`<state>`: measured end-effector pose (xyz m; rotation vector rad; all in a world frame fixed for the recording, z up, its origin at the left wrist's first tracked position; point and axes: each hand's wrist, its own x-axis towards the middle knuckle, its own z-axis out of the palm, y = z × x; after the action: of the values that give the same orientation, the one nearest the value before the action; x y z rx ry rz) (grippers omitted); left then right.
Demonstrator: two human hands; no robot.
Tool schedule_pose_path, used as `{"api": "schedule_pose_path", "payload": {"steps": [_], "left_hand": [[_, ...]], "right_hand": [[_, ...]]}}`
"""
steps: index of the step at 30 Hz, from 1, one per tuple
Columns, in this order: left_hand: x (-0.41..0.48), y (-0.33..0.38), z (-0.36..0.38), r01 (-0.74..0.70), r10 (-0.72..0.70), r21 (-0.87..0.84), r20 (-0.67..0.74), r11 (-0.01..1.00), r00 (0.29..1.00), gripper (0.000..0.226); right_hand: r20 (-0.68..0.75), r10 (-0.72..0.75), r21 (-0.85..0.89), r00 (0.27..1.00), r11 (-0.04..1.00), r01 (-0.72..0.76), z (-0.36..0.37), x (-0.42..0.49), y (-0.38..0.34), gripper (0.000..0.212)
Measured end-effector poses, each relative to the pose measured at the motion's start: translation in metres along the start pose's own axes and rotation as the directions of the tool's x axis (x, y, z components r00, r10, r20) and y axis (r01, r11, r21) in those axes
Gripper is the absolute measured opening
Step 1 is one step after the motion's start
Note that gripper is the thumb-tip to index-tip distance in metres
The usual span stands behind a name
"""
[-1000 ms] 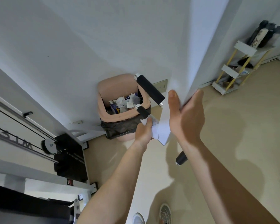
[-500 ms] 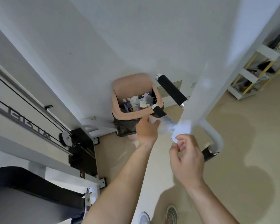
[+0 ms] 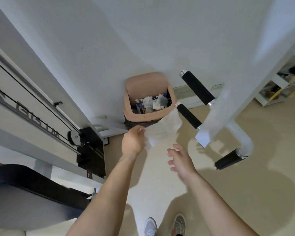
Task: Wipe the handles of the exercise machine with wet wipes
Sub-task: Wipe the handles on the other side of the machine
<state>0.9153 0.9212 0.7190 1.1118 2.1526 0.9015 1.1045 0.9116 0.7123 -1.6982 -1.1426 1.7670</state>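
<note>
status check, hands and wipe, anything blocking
Left hand pinching thin white wet wipe. Right hand open, empty. Black foam handle just beyond wipe. Nothing blocking.

Only one bit of lettering shows: large raised grey characters run along the white frame panel [image 3: 24, 106] of the exercise machine at the left edge. They appear upside down and at a slant from here, something like "WLISIB", and the string is cut off by the picture's edge, so the full word cannot be told. A small red sticker [image 3: 89, 175] sits low on the black weight stack; its print is too small to read.
</note>
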Motion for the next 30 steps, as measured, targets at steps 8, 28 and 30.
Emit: {"api": "schedule_pose_path", "payload": {"steps": [8,28,30], "left_hand": [[0.003,-0.021,-0.027,-0.015,0.075,-0.189,0.318,0.982,0.945,0.018],[0.203,-0.096,0.039,0.460,-0.320,-0.640,0.330,0.616,0.888,0.021],[0.235,-0.099,0.047,0.420,-0.331,-0.576,0.258,0.701,0.908,0.028]], "right_hand": [[0.425,0.026,0.195,0.905,0.974,-0.120,0.038,0.044,-0.033,0.028],[0.026,0.004,-0.063,1.000,0.998,-0.003,0.134,0.265,-0.044,0.013],[-0.151,-0.060,-0.125,0.987,0.991,0.042,0.140,0.300,-0.056,0.019]]}}
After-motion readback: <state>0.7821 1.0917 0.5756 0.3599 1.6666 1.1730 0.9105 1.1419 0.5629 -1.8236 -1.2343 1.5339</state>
